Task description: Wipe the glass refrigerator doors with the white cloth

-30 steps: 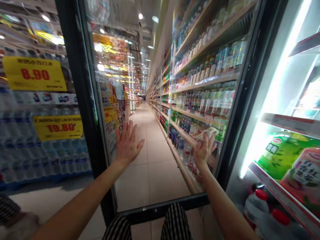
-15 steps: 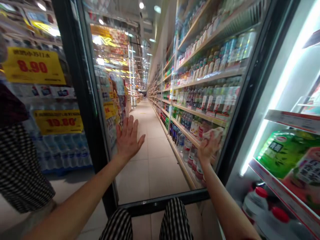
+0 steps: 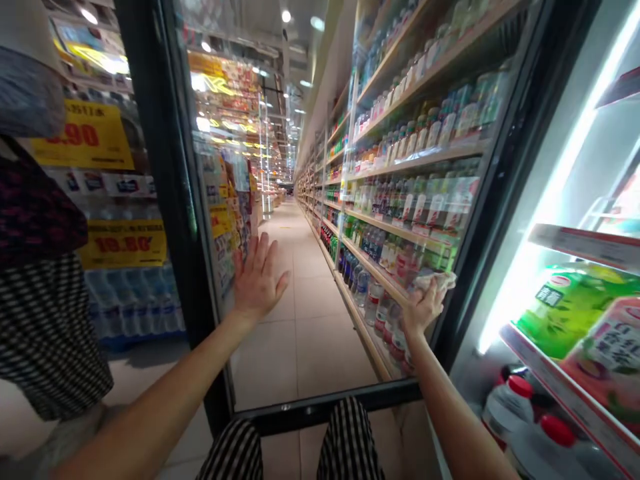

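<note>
In front of me stands a glass door [image 3: 300, 360] in a dark frame, swung open from a lit drinks cooler. My left hand [image 3: 257, 280] lies flat against the pane on its left side, fingers spread, holding nothing. Low on the right part of the glass, my right hand [image 3: 423, 307] presses a pale cloth [image 3: 435, 281] to the pane. The cloth is bunched under its fingers, and part of it sticks out above them. Shelves of bottles and the aisle show in or through the glass.
Right of the door, cooler shelves hold green drink bottles [image 3: 565, 307], a pink bottle [image 3: 610, 353] and red-capped bottles [image 3: 510, 403]. At left, a person in checked trousers [image 3: 50, 327] stands by stacked water packs [image 3: 135, 300] with yellow price signs [image 3: 125, 243].
My right hand and the cloth have slid slightly right and down on the glass. My left hand stays in place. The person at left has come further into view.
</note>
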The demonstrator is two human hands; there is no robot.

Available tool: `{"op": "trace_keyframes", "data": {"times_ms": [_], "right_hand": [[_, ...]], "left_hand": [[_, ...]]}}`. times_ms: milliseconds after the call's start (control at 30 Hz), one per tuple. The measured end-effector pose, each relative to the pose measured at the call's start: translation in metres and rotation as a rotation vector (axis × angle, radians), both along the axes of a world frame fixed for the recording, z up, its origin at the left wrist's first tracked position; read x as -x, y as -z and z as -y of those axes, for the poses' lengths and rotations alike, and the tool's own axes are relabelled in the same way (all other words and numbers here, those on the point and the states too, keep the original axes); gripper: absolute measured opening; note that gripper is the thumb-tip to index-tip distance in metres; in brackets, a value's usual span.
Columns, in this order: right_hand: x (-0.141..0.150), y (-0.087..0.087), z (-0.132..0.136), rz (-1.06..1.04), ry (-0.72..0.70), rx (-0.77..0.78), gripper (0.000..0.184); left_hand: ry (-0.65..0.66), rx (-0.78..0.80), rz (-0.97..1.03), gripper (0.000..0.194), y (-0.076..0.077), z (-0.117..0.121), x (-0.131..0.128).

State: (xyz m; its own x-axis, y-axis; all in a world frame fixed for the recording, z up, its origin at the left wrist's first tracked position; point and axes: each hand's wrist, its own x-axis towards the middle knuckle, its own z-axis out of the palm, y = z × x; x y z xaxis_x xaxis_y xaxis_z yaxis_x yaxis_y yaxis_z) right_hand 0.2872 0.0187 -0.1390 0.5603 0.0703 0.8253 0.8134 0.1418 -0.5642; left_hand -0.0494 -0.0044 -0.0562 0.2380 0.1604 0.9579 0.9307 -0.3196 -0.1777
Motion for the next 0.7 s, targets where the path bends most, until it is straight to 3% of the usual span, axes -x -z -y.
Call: {"op": "trace_keyframes", "data": {"times_ms": [67, 200, 267, 333, 467, 533, 600, 700], "right_hand": [[0.012, 0.003, 0.001, 0.024, -0.017, 0.000, 0.048], [0.075, 0.020, 0.010, 0.489, -0.216, 0.060, 0.043], [0.084, 0.024, 0.012, 0.643, -0.263, 0.093, 0.041], [0.070, 0.020, 0.010, 0.604, -0.229, 0.089, 0.041], [0.026, 0.004, 0.000, 0.197, -0.090, 0.053, 0.045], [0.025, 0.004, -0.001, 0.111, -0.065, 0.047, 0.047], [0.039, 0.011, 0.000, 0.196, -0.076, 0.044, 0.046], [0.062, 0.021, 0.002, 0.511, -0.167, 0.080, 0.041]], "left_hand": [[0.015, 0.014, 0.014, 0.075, 0.000, -0.001, 0.000], [0.033, 0.038, 0.018, 0.076, 0.000, -0.002, 0.000], [0.038, 0.038, 0.014, 0.076, 0.000, -0.002, 0.000], [0.038, 0.034, 0.010, 0.076, 0.000, -0.002, 0.000], [0.046, 0.034, 0.023, 0.076, 0.001, -0.005, 0.001], [0.063, 0.038, 0.032, 0.075, 0.001, -0.008, 0.001], [0.074, 0.037, 0.041, 0.075, 0.002, -0.012, 0.002], [0.073, 0.025, 0.043, 0.073, 0.002, -0.019, 0.003]]}}
